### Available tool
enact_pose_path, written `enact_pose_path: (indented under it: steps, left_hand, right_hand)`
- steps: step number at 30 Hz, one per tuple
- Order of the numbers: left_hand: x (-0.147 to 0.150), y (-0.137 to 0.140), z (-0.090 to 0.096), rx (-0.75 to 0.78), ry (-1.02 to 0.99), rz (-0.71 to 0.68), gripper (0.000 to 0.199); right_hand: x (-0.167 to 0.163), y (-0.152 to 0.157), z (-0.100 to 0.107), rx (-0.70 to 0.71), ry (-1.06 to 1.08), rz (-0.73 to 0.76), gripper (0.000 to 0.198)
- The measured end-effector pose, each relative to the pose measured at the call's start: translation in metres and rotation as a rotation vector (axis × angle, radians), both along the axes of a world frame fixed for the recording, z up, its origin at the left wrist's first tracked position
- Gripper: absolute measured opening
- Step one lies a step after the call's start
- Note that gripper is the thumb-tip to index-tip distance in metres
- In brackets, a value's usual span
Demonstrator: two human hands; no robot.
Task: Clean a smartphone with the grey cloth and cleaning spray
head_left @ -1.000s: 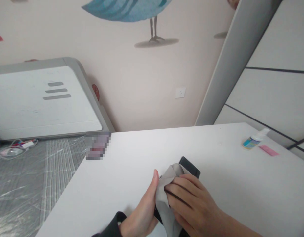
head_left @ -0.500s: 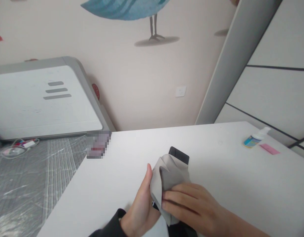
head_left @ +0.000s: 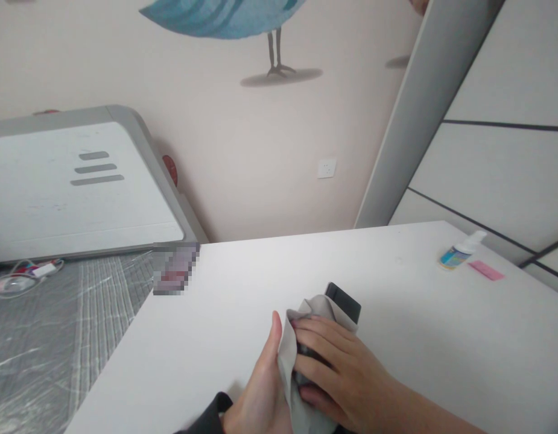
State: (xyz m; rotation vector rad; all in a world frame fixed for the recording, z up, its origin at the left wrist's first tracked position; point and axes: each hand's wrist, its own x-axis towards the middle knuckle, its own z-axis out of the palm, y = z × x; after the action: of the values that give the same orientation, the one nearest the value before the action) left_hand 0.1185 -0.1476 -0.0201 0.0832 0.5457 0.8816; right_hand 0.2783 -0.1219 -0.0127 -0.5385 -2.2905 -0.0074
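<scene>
A soft grey cloth (head_left: 288,355) drapes over a flat black object (head_left: 343,302) held low in front of me. Only one squared end of this object sticks out at the upper right, and dark surface shows between my fingers; its exact kind is hidden. My left hand (head_left: 263,386) grips the cloth-covered object from the left side, thumb pointing up, its other fingers out of sight underneath. Across the top lies my right hand (head_left: 346,374), fingers bent and pressing the cloth against the object.
Both hands are over a white table (head_left: 242,289). Toward its right corner stand a small spray bottle (head_left: 457,256) with a blue label and a pink strip (head_left: 485,270). A blurred-out item (head_left: 177,271) sits at the left edge. A wall and a panelled cabinet (head_left: 496,181) rise behind.
My right hand has slid up along the cloth toward the far end, bunching it. The black object's exposed end has shifted right and slightly nearer. The view has turned slightly right.
</scene>
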Motion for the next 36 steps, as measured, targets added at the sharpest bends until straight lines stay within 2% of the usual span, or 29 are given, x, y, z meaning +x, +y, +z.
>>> enact_pose_path:
  steps: [4, 8, 10, 14, 17, 19, 23, 25, 27, 30, 33, 36]
  left_hand:
    - [0.006, 0.001, 0.012, 0.107, 0.026, -0.088, 0.067]
    - [0.010, 0.003, 0.021, 0.199, 0.031, -0.128, 0.071]
    - [0.010, 0.003, 0.021, 0.186, 0.030, -0.106, 0.067]
    - [0.010, 0.003, 0.017, 0.163, 0.002, -0.076, 0.067]
    - [0.010, 0.003, 0.017, 0.165, -0.019, -0.038, 0.065]
    - [0.011, 0.004, 0.021, 0.172, -0.020, -0.035, 0.062]
    - [0.012, 0.003, 0.025, 0.178, -0.029, -0.054, 0.062]
    - [0.009, 0.004, 0.023, 0.166, -0.035, -0.029, 0.059]
    - [0.005, 0.005, 0.019, 0.146, -0.043, -0.015, 0.058]
    - [0.000, 0.007, 0.016, 0.146, -0.068, -0.033, 0.067]
    - [0.003, 0.008, 0.019, 0.187, -0.071, -0.002, 0.063]
    - [0.009, 0.005, 0.025, 0.215, -0.065, -0.023, 0.058]
  right_hand:
    - [0.011, 0.014, -0.005, -0.031, -0.098, -0.174, 0.046]
    - [0.012, 0.018, -0.008, -0.071, -0.072, -0.369, 0.054]
    - [0.003, 0.008, -0.010, -0.041, -0.108, -0.331, 0.055]
    - [-0.015, -0.011, -0.013, 0.045, -0.212, -0.141, 0.062]
    - [-0.009, 0.000, -0.014, 0.036, -0.143, -0.116, 0.082]
    - [0.001, 0.015, -0.014, -0.018, -0.083, -0.163, 0.088]
    - [0.013, 0.026, -0.013, -0.065, -0.080, -0.287, 0.064]
    - [0.008, 0.016, -0.012, -0.031, -0.133, -0.245, 0.057]
    - [0.000, 0.002, -0.009, -0.002, -0.223, -0.147, 0.059]
    - [-0.005, -0.006, -0.007, 0.011, -0.297, -0.025, 0.076]
    - [0.003, 0.009, -0.012, -0.014, -0.212, -0.063, 0.084]
    - [0.013, 0.028, -0.019, -0.080, -0.127, -0.213, 0.069]
